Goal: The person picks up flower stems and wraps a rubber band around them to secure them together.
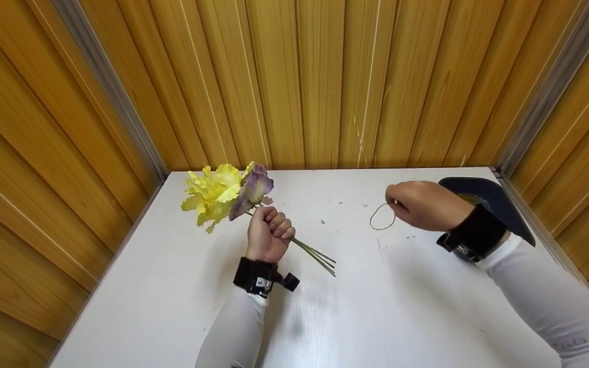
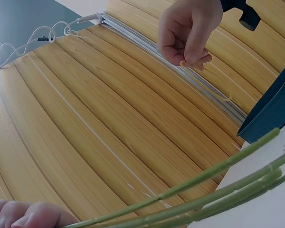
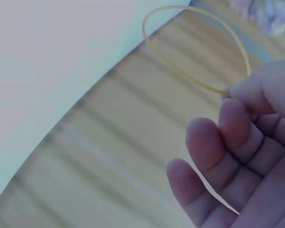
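Observation:
My left hand (image 1: 272, 234) grips a small bunch of flowers by the green stems (image 1: 315, 255). A ruffled yellow flower (image 1: 212, 191) and a purple flower (image 1: 254, 190) stick out above the fist, and the stem ends point down to the right. To the right, my right hand (image 1: 425, 204) is raised over the table and pinches a thin yellowish rubber band (image 1: 382, 217) between thumb and forefinger. The rubber band (image 3: 161, 52) hangs as an open loop, apart from the stems. In the left wrist view the stems (image 2: 218, 190) cross the lower part.
A dark blue container (image 1: 509, 204) stands at the table's back right, partly hidden behind my right hand and wrist. Small scraps (image 1: 322, 222) lie on the white table (image 1: 161, 286). Wood-patterned walls (image 1: 320, 87) close off the back and both sides.

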A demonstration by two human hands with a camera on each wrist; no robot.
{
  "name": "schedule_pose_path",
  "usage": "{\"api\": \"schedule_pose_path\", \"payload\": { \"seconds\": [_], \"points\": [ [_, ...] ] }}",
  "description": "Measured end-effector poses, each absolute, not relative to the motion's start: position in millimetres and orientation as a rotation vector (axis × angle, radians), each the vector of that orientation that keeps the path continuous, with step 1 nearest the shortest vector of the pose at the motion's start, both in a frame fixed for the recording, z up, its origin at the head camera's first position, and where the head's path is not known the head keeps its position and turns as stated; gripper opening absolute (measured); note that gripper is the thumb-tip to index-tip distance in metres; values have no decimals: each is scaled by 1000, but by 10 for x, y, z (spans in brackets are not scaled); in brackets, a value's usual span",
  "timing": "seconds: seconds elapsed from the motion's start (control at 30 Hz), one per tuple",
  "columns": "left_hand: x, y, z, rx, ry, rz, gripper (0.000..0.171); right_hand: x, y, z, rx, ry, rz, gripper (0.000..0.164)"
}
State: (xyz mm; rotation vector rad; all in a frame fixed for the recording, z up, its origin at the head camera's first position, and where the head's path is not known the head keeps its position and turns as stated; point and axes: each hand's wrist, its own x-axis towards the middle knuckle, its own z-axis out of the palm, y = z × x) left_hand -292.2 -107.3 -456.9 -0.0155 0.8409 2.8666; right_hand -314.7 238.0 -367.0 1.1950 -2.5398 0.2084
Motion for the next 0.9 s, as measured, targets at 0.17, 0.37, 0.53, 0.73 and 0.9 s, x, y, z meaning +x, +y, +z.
{"api": "schedule_pose_path", "payload": {
  "seconds": [0.17, 0.37, 0.53, 0.73, 0.9],
  "points": [
    [-2917, -1062, -4548, -6, 841, 2876, 38, -3013, 2117, -3707, 1370, -2378, 253, 19],
    [-2907, -1040, -4513, 11, 817, 2882, 38, -2893, 1900, -3763, 1489, -2268, 301, 18],
    [-2900, -1017, -4494, 19, 806, 2882, 38, -2822, 1770, -3825, 1532, -2247, 371, 19],
    [-2894, -979, -4477, 37, 790, 2878, 37, -2841, 1687, -3904, 1545, -2273, 373, 19],
    [-2891, -951, -4466, 55, 787, 2863, 37, -2931, 1670, -3951, 1524, -2311, 399, 17]
  ]
}}
